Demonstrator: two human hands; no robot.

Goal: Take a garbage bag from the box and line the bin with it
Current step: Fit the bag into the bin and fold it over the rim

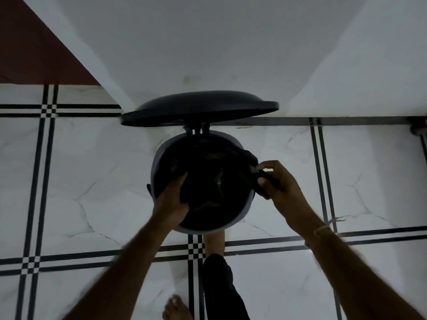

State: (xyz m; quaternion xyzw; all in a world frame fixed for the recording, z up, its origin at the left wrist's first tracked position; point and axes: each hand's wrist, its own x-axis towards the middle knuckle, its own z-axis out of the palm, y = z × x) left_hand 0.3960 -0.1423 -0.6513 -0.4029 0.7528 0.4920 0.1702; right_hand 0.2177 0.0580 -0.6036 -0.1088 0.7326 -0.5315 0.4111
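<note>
A round grey pedal bin (pixel 159 155) stands on the tiled floor with its dark lid (pixel 198 107) raised. A black garbage bag (pixel 212 181) fills its inside. My left hand (pixel 172 199) is at the bin's near-left rim, thumb along the edge, fingers reaching inside and gripping the bag. My right hand (pixel 277 183) is at the right rim and pinches a bunched fold of the bag pulled over the edge. The garbage bag box is not in view.
A white wall (pixel 208 42) rises right behind the bin. The floor is white marble tile with black stripes (pixel 318 158). One bare foot (pixel 213 243) is just in front of the bin, its toes hidden under it; another foot (pixel 175 308) is at the bottom.
</note>
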